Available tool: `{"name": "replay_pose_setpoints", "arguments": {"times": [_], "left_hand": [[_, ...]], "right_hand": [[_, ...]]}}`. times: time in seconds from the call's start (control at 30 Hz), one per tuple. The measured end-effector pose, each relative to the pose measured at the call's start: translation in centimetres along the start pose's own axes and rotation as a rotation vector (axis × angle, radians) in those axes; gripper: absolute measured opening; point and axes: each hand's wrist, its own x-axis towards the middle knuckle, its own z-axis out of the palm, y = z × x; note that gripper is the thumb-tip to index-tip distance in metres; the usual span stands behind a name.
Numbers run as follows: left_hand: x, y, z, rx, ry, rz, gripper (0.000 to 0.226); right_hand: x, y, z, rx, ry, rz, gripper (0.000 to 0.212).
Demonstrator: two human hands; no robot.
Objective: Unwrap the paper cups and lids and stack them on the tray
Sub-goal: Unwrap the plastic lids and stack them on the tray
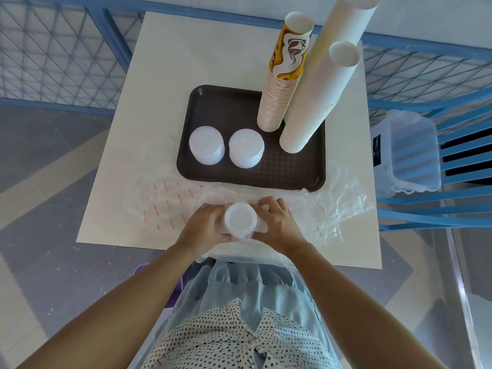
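Observation:
A dark brown tray [292,171] lies on the white table [165,102]. On it stand two short stacks of clear plastic lids [206,145] [246,148], a tall stack of printed paper cups [279,97] and two tall stacks of plain white cups [316,102]. At the table's near edge I hold a third stack of lids [239,218] upright between both hands. My left hand [205,225] grips its left side and my right hand [277,222] grips its right side, with thin plastic wrap still around its lower part.
Crumpled clear plastic wrappers [332,206] with red print lie on the table between me and the tray. A clear plastic bin [410,153] sits on a blue slatted chair at the right. Blue mesh fencing runs behind the table.

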Motion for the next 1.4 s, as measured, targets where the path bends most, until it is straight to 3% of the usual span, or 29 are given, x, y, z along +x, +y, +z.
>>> {"name": "replay_pose_setpoints", "arguments": {"times": [0.23, 0.33, 0.47, 0.63, 0.77, 1.17, 1.4], "left_hand": [[0.6, -0.6, 0.8, 0.019, -0.032, 0.002, 0.089], [0.6, 0.0, 0.3, 0.013, -0.086, 0.055, 0.110], [-0.2, -0.1, -0.6, -0.039, -0.163, -0.007, 0.133], [-0.1, -0.3, -0.6, -0.092, -0.090, 0.034, 0.110], [0.3, -0.5, -0.2, -0.073, -0.072, 0.062, 0.095], [0.9, 0.2, 1.2, 0.015, 0.012, 0.019, 0.093], [0.4, 0.9, 0.1, 0.055, 0.051, 0.063, 0.090]], "right_hand": [[0.4, -0.5, -0.2, 0.014, -0.099, 0.118, 0.087], [0.2, -0.1, -1.0, 0.007, -0.136, 0.094, 0.094], [-0.7, 0.1, -2.4, -0.022, -0.118, 0.027, 0.101], [-0.9, -0.6, -2.2, 0.023, -0.090, -0.014, 0.102], [-0.9, -0.4, -0.6, 0.080, -0.035, -0.001, 0.089], [0.2, -0.7, -0.4, -0.003, -0.083, 0.063, 0.080], [-0.3, -1.7, -2.3, 0.012, -0.026, 0.033, 0.082]]}}
